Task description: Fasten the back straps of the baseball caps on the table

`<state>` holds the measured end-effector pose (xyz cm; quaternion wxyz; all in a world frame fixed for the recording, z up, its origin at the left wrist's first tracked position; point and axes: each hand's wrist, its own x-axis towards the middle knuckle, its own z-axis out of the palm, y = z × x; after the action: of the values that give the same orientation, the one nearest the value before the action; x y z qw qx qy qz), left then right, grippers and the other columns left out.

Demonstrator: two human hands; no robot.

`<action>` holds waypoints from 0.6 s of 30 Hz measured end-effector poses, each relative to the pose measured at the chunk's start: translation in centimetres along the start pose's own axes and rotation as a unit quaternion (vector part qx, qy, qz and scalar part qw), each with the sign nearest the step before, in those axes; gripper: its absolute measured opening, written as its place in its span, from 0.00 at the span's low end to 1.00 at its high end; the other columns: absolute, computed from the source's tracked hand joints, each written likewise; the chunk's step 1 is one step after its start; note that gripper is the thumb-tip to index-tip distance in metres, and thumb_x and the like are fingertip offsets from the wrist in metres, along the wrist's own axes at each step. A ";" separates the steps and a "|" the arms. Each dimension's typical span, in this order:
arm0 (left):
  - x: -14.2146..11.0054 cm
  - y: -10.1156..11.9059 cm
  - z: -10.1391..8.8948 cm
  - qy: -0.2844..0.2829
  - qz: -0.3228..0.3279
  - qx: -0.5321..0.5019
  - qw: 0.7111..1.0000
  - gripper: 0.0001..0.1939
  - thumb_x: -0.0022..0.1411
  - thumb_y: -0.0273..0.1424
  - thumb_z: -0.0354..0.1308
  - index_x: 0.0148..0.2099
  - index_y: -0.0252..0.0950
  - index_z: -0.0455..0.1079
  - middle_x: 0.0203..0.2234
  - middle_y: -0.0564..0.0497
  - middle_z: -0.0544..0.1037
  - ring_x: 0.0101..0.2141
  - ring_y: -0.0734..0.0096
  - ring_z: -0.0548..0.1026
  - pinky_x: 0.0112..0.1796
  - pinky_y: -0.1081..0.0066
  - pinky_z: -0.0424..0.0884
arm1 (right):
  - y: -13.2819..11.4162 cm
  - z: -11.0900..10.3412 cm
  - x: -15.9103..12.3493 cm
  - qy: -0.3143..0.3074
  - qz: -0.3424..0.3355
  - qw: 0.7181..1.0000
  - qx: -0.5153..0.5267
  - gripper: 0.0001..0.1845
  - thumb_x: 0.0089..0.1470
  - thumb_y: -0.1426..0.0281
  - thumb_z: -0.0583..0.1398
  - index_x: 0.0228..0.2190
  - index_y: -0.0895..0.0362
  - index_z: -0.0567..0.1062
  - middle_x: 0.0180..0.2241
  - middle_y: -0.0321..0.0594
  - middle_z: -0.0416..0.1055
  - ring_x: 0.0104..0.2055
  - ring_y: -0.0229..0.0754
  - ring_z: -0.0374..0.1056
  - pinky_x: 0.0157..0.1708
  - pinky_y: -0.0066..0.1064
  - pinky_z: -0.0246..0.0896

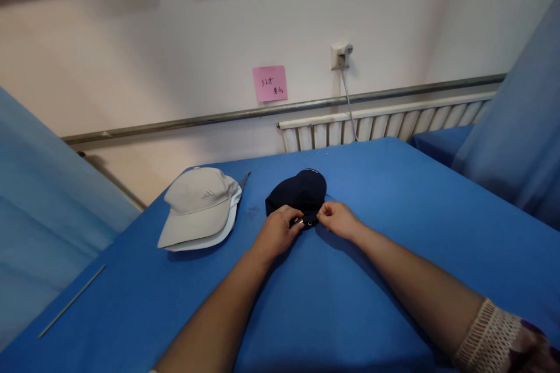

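Observation:
A dark navy cap (300, 189) lies on the blue table cover (394, 233), its brim pointing away from me. My left hand (277, 232) pinches the back strap with its small metal buckle at the cap's near edge. My right hand (338, 218) pinches the same strap from the right side. Both hands have their fingers closed on the strap. To the left lies a beige cap (199, 201) stacked on a white cap (219, 232).
A thin grey rod (72, 301) lies near the table's left edge. Behind the table are a white radiator (385, 125), a wall socket with a plugged cable (341, 55) and a pink sticky note (270, 83). Blue drapes hang at both sides.

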<state>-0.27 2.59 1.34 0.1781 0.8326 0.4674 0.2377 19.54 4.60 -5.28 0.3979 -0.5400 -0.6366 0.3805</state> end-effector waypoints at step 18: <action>0.1 0.3 -0.2 -0.016 -0.028 0.027 0.999 0.07 0.55 0.28 0.61 0.39 0.36 0.72 0.33 0.50 0.76 0.34 0.68 0.73 0.35 0.71 0.65 | 0.5 -0.1 0.3 -0.014 0.038 0.998 -0.037 0.06 0.50 0.73 0.59 0.22 0.56 0.69 0.16 0.30 0.67 0.18 0.32 0.62 0.20 0.24 0.50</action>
<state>-0.16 2.54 1.65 0.1690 0.8275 0.4939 0.2067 19.78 4.94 -5.72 0.3540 -0.5728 -0.6348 0.3790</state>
